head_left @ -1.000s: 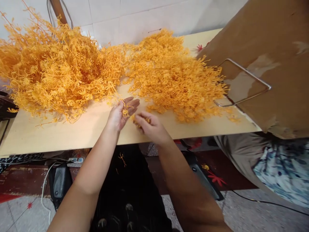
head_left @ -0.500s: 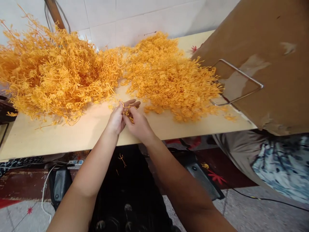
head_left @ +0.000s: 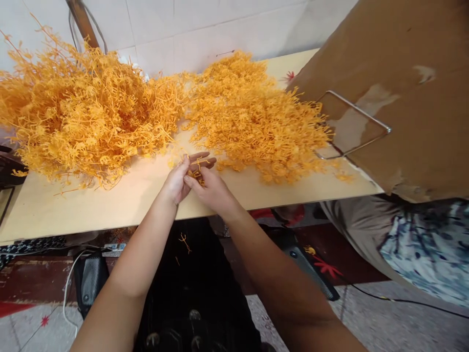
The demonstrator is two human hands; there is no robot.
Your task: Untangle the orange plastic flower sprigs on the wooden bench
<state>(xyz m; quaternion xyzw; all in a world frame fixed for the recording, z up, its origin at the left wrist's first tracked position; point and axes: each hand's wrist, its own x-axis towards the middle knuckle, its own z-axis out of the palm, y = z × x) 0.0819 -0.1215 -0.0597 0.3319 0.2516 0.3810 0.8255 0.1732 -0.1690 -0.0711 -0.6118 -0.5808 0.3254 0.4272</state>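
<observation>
My left hand (head_left: 178, 182) and my right hand (head_left: 213, 191) meet over the table's front part. Between them are small orange branched plastic pieces (head_left: 195, 174), partly hidden by my fingers. The left hand is cupped around these pieces, with a thin strand across its fingers. My right hand is closed, thumb and fingers pressed at the same pieces. Just beyond the hands lies a low pile of short orange plastic sprigs (head_left: 256, 122). To the left rises a taller, tangled heap of orange plastic stems (head_left: 84, 112).
A large cardboard box (head_left: 403, 63) with a metal wire frame (head_left: 359, 110) leans over the right of the pale table (head_left: 110, 208). A seated person's patterned clothing (head_left: 425, 249) shows beneath it. Pedals (head_left: 90, 278) and cables are under the table. Orange bits (head_left: 184, 240) lie on my dark trousers.
My right thumb and fingers have shifted slightly over the orange pieces, and a strand now lies across the left fingers. The view has moved a little; the piles look unchanged.
</observation>
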